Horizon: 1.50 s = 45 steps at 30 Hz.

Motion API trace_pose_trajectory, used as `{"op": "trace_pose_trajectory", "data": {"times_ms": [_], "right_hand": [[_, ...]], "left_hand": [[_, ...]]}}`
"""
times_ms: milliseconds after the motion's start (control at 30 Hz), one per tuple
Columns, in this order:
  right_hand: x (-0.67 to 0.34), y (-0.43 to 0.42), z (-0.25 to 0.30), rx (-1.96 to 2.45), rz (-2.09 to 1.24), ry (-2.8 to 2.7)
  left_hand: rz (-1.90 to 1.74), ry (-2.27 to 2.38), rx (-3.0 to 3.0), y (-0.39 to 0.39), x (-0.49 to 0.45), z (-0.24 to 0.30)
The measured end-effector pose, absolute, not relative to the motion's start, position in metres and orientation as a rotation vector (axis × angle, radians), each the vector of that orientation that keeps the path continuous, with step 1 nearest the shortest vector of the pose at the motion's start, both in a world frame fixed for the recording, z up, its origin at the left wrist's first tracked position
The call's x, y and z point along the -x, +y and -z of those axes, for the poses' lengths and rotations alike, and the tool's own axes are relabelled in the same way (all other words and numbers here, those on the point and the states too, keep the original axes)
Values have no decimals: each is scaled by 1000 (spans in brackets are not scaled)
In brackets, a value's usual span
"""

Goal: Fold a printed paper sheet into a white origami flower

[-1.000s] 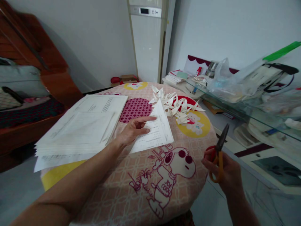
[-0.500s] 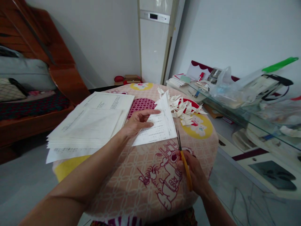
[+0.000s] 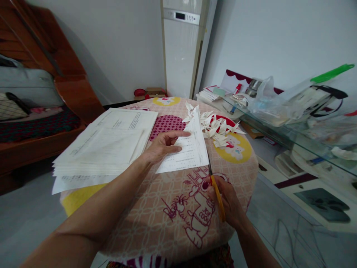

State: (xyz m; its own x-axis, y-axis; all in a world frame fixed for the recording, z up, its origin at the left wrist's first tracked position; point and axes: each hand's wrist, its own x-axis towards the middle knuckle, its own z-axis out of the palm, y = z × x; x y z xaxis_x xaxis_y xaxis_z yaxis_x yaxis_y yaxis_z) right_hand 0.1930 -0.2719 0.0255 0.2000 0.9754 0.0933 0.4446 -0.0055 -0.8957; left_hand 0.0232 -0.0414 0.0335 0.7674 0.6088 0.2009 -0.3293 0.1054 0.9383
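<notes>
My left hand [image 3: 163,146] lies flat, fingers stretched out, pressing a folded printed sheet of paper [image 3: 189,152] onto the round table's cartoon-print cloth [image 3: 173,208]. My right hand [image 3: 225,203] grips orange-handled scissors [image 3: 214,190]. Their dark blades point away from me and meet the sheet's lower right edge. Just beyond the sheet lies a heap of small folded white paper pieces [image 3: 216,128].
A thick stack of printed papers [image 3: 108,145] covers the table's left side. To the right stands a glass shelf unit [image 3: 301,141] with plastic bags and clutter. A tall white air conditioner [image 3: 182,48] stands behind; a wooden sofa [image 3: 41,111] is at left.
My right hand brought the scissors in from the right of the table to the sheet's lower right edge. My left hand stayed flat on the sheet.
</notes>
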Motion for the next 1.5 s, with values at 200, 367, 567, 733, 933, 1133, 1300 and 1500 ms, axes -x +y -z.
{"op": "trace_pose_trajectory", "data": {"times_ms": [200,367,567,733,933,1133,1300,1500], "right_hand": [[-194,-272,-24,1598,-753,-1383],[-194,-272,-24,1598,-754,-1386],[-194,-272,-24,1621,-782,-1342],[-192,-275,-16,1595,-950,-1168],[-183,-275,-15,1596,-935,-1108],[-180,-271,-21,1569,-917,-1135],[-183,-273,-20,1516,-918,-1184],[-182,-276,-17,1541,-958,-1115]], "left_hand": [[-709,257,-1267,-43,-24,-35],[-714,245,-1276,-44,-24,-37],[-719,249,-1293,-45,-25,-38],[-731,236,-1306,-45,-25,-38],[-717,232,-1331,-44,-25,-40],[-640,168,-1388,-46,-23,-42],[-639,112,-1491,-49,-20,-46],[-598,96,-1491,-49,-19,-48]]}}
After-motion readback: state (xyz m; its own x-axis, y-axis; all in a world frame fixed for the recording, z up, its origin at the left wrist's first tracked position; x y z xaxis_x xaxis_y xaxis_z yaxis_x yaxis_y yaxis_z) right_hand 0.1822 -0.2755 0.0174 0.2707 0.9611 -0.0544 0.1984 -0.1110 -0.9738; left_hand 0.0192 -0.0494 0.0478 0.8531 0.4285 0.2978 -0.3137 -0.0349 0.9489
